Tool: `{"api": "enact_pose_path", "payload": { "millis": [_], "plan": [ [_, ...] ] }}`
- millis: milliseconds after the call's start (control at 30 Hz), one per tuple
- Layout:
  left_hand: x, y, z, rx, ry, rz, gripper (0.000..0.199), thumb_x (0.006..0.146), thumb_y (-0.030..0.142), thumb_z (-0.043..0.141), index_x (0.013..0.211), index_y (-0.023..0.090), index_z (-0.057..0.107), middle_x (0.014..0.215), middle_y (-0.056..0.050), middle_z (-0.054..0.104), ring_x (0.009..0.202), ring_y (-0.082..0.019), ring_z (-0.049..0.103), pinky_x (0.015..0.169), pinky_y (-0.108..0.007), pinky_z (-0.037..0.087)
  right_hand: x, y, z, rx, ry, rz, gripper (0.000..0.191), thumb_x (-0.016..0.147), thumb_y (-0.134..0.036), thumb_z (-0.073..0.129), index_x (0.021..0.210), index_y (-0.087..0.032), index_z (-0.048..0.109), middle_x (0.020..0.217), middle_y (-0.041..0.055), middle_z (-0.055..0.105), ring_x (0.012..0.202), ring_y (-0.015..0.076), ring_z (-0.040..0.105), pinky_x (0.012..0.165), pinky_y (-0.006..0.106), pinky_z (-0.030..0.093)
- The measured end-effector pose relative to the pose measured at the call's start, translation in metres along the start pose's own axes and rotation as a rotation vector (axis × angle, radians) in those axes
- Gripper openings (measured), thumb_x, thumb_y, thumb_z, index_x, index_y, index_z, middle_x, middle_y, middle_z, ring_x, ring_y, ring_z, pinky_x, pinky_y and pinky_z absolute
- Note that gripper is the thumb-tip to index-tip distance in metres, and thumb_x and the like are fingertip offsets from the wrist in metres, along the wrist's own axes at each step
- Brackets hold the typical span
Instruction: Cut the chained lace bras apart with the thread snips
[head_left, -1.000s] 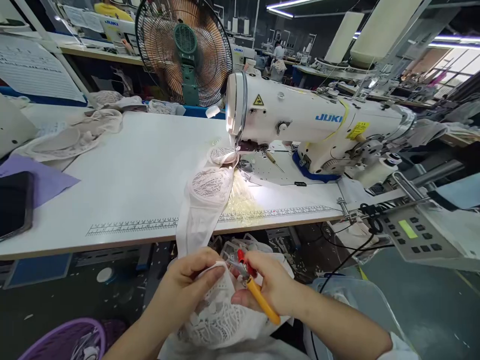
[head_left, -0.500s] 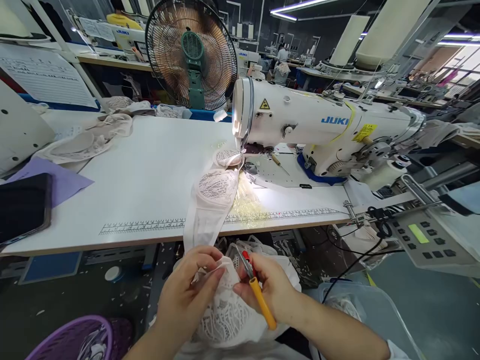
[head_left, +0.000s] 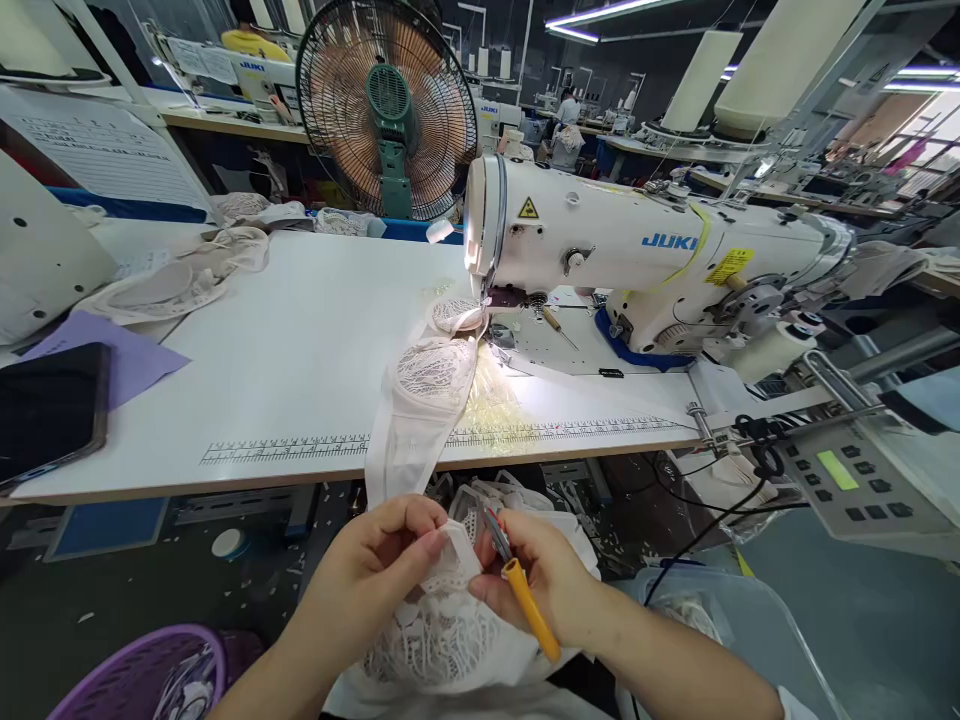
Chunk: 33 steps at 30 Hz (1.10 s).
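White lace fabric lies over the lap, its upper edge raised between both hands. My left hand pinches that edge between thumb and fingertips. My right hand is closed around small scissors with an orange handle, its thumb and finger also on the fabric edge. The scissors' metal blades point up and left, beside the fabric. Beyond the hands, a pale bra piece hangs over the table edge, its far end under the needle of a white sewing machine.
A white table with a printed ruler spans the middle. On its left are a black phone, purple paper and more bra pieces. A fan stands behind. Below are a purple basket and a clear bin.
My left hand has shifted slightly, and the fabric edge between the hands is spread more openly. The lace below has moved a little to the left.
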<state>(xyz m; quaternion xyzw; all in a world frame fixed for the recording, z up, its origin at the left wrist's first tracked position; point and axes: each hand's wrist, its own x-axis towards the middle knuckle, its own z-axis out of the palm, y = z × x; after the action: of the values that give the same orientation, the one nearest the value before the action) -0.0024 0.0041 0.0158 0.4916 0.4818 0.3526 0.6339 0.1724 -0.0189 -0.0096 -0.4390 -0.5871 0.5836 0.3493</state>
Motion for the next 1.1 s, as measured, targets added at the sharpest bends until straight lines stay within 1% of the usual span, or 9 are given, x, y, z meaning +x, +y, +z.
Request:
{"api": "enact_pose_path", "payload": {
  "millis": [100,167,333,433,600,667,800,867,1100],
  "plan": [
    [0.004,-0.004,-0.004,-0.096,-0.060,-0.095,0.028,0.072,0.045,0.061,0.063,0.018,0.057,0.064,0.002,0.053,0.053,-0.010,0.043,0.047,-0.020,0.035,0.000,0.000,-0.002,0.011,-0.020,-0.016,0.028,0.067,-0.037,0.062,0.069,-0.020,0.039,0.062,-0.0032,0.041,0.054,0.0093,0.037,0.049,0.023,0.037],
    [0.007,-0.005,-0.008,-0.087,-0.089,-0.101,0.028,0.073,0.045,0.060,0.067,0.018,0.058,0.061,0.003,0.051,0.054,-0.009,0.043,0.049,-0.019,0.035,0.000,-0.002,-0.003,0.025,-0.029,-0.048,0.030,0.068,-0.038,0.063,0.068,-0.020,0.039,0.062,-0.0032,0.041,0.053,0.0093,0.037,0.048,0.023,0.036],
    [0.011,-0.003,-0.013,0.006,-0.212,-0.105,0.023,0.074,0.039,0.061,0.084,0.019,0.061,0.075,-0.001,0.058,0.064,-0.012,0.050,0.056,-0.022,0.039,0.001,-0.004,-0.004,0.026,-0.048,-0.067,0.030,0.073,-0.043,0.059,0.068,-0.020,0.040,0.065,-0.0024,0.042,0.054,0.0098,0.037,0.052,0.025,0.038],
    [0.011,-0.002,-0.011,0.065,-0.282,-0.074,0.022,0.077,0.037,0.057,0.076,0.017,0.062,0.072,-0.001,0.057,0.060,-0.012,0.048,0.054,-0.023,0.037,0.001,0.001,-0.004,-0.004,-0.060,-0.068,0.027,0.072,-0.038,0.060,0.070,-0.020,0.040,0.065,-0.0028,0.042,0.055,0.0095,0.036,0.052,0.024,0.036],
    [0.011,-0.005,-0.006,0.073,-0.244,-0.004,0.025,0.076,0.036,0.056,0.062,0.016,0.059,0.060,0.003,0.047,0.052,-0.009,0.040,0.046,-0.020,0.033,0.001,0.002,-0.012,-0.076,-0.131,-0.019,0.021,0.071,-0.032,0.059,0.074,-0.019,0.043,0.066,-0.0028,0.043,0.055,0.0092,0.037,0.049,0.022,0.034],
    [0.009,-0.008,-0.005,0.062,-0.219,-0.026,0.026,0.075,0.038,0.056,0.060,0.016,0.056,0.057,0.004,0.043,0.050,-0.009,0.037,0.044,-0.020,0.031,0.002,-0.004,-0.021,-0.181,-0.149,-0.005,0.023,0.072,-0.037,0.057,0.074,-0.018,0.045,0.068,-0.0015,0.045,0.058,0.0103,0.040,0.051,0.022,0.035],
    [0.006,-0.010,-0.003,0.086,-0.139,-0.091,0.027,0.072,0.041,0.057,0.060,0.017,0.054,0.053,0.005,0.038,0.046,-0.008,0.033,0.041,-0.020,0.028,0.004,-0.015,-0.043,-0.617,-0.199,0.033,0.037,0.066,-0.049,0.062,0.066,-0.019,0.040,0.066,-0.0019,0.044,0.058,0.0113,0.038,0.053,0.023,0.031],
    [0.005,-0.009,-0.003,0.102,-0.144,-0.110,0.028,0.070,0.043,0.057,0.059,0.017,0.052,0.051,0.006,0.037,0.044,-0.008,0.032,0.040,-0.020,0.027,0.003,-0.016,-0.052,-0.796,-0.248,0.063,0.041,0.063,-0.050,0.064,0.064,-0.019,0.038,0.065,-0.0022,0.044,0.057,0.0112,0.036,0.052,0.023,0.029],
    [0.007,-0.003,-0.001,0.224,-0.171,-0.095,0.029,0.071,0.041,0.053,0.055,0.018,0.047,0.048,0.006,0.036,0.041,-0.008,0.030,0.038,-0.020,0.024,-0.003,-0.020,-0.064,-0.999,-0.298,0.051,0.034,0.069,-0.046,0.060,0.064,-0.019,0.039,0.062,-0.0030,0.044,0.052,0.0102,0.032,0.050,0.021,0.023]
  ]
}}
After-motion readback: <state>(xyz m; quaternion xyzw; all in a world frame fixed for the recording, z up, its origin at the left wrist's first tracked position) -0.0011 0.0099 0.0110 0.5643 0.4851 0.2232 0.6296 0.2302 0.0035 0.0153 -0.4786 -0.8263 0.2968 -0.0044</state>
